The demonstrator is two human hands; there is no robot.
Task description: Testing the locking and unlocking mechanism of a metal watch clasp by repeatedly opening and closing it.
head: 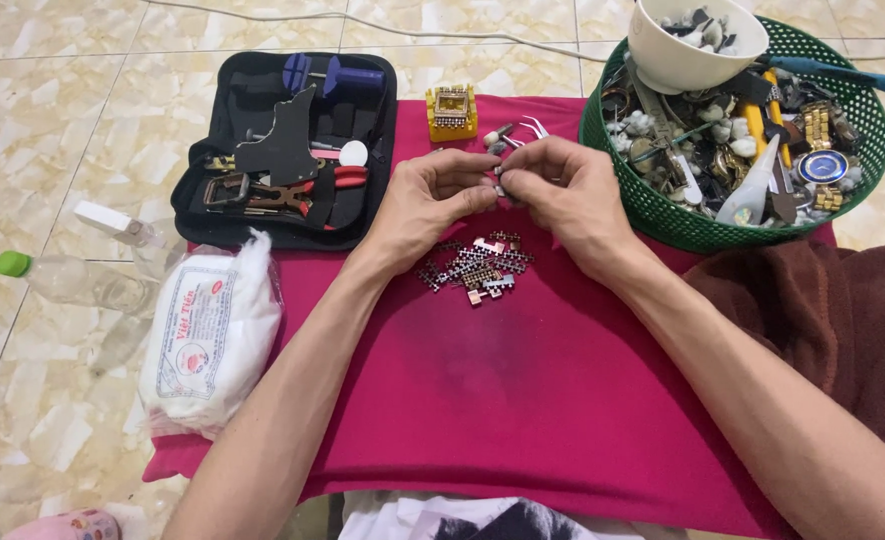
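My fingertips are pinched together from both sides on a tiny metal link piece (500,186), the left hand (431,197) and the right hand (566,192) meeting over the pink cloth (523,400), thumb and forefinger of each closed on the part so that almost all of it is hidden; I cannot tell its long axis for certain, though it seems to run left to right between the two grips. Both hands are equally close to it, since both hold it. Directly below the fingers, toward me, lies the heap of watch-band links (478,266) on the cloth, near but not touching my hands. Just beyond the fingertips sit white tweezers (535,126) and a yellow watch-band holder block (452,110). Further left, an open black tool case (363,215) holds red-handled pliers (348,177), a blue tool and other small tools strapped in. To the right, a green mesh basket (663,222) is filled with watch parts, a blue watch face, gold bands and screwdrivers, and a white bowl (683,60) of small pieces rests on its far rim. A packet of cotton wool (208,335) lies at the cloth's left edge, a clear bottle with a green cap (63,278) beside it on the tiled floor, and a brown towel (813,310) on the right.
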